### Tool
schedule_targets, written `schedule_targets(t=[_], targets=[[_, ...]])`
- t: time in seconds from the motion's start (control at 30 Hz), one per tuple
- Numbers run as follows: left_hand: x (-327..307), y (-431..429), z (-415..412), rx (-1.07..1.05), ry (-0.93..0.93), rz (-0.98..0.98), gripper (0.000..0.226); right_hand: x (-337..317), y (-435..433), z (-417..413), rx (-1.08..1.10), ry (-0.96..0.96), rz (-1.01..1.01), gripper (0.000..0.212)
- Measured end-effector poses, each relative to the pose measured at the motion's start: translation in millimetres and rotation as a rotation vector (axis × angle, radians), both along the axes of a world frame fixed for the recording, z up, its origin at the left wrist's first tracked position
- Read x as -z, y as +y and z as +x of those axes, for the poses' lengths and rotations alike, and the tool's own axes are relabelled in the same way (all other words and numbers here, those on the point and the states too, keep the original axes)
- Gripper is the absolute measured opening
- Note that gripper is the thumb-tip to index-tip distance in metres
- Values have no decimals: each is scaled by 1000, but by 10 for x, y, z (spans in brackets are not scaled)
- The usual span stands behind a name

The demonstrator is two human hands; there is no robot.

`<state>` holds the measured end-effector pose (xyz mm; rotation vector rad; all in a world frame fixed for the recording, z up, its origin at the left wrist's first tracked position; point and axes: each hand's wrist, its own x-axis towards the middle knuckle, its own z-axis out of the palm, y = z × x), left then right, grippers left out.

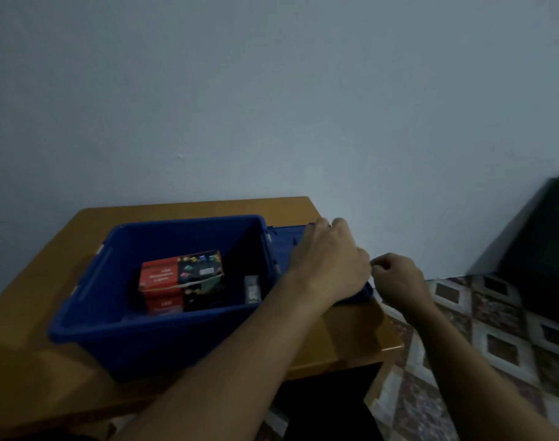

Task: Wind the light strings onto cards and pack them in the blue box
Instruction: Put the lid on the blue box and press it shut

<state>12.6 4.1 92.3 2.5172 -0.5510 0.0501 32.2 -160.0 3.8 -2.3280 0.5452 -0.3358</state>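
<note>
A blue box (163,338) stands open on a wooden table (33,281). Inside it lie red and black LED light packages (182,275) and a small pale item (252,289). The box's blue lid (283,246) lies flat just right of the box. My left hand (330,256) reaches over the box's right rim, its fingers curled over the lid's far edge. My right hand (395,278) is at the lid's near right corner with fingers curled; whether it grips the lid is hidden.
The table sits against a plain pale wall (271,106). Patterned floor tiles (500,338) lie to the right, with a dark object (542,243) at the far right. A dark gap shows under the table's right front edge.
</note>
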Motion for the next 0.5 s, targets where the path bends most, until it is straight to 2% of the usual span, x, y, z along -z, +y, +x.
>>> schedule_targets(t=[0.07,0.2,0.27,0.5], targets=[[164,-217,77,13,152,34,43,74,-65,6,-3,73,-13,15],[507,-422,161,-47,424,117,78,193,-112,49,-38,150,5,27],[661,-430,207,-87,469,156,81,243,-118,78,-44,155,-22,32],[850,-446,216,-146,453,183,75,330,-106,54,-11,107,-90,20]])
